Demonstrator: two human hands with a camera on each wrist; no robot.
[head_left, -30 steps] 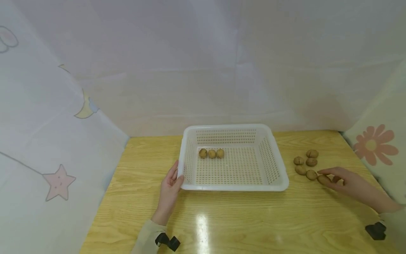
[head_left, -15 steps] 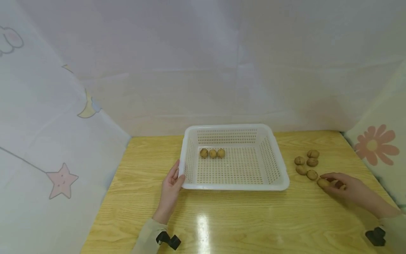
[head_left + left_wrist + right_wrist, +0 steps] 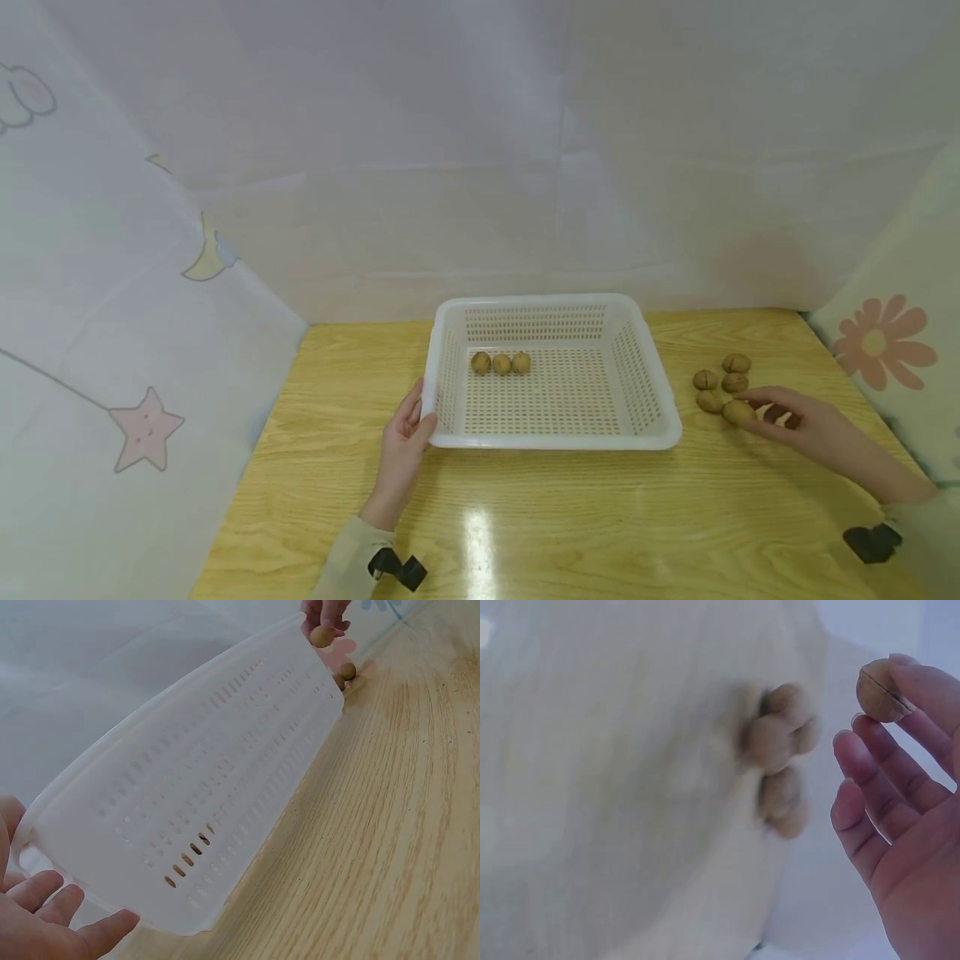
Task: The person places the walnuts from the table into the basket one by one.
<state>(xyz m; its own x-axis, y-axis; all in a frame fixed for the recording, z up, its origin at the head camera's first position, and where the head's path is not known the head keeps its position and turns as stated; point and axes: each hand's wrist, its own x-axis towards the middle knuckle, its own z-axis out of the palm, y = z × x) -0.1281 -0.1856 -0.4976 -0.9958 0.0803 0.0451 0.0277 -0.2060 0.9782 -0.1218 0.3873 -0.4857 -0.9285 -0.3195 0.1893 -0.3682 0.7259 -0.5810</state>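
Observation:
A white perforated plastic basket (image 3: 555,442) stands on the wooden table. Three walnuts (image 3: 501,364) sit in a row inside it, toward its left. My left hand (image 3: 401,454) holds the basket's left side by the front corner, thumb at the rim; its fingers (image 3: 46,890) show against the outer wall in the left wrist view. To the right of the basket, my right hand (image 3: 813,429) pinches a walnut (image 3: 883,691) between thumb and fingertips, raised above the tabletop. Several loose walnuts (image 3: 706,380) lie close beside that hand, blurred in the right wrist view.
The wooden table (image 3: 555,517) reaches back to a pale cloth backdrop (image 3: 480,183). Cloth walls with printed shapes, including a pink star (image 3: 149,429) and a flower (image 3: 885,342), border the left and right sides.
My right hand has picked a walnut up from the table and moved it leftward, over the loose group. The left hand and the basket have stayed in place.

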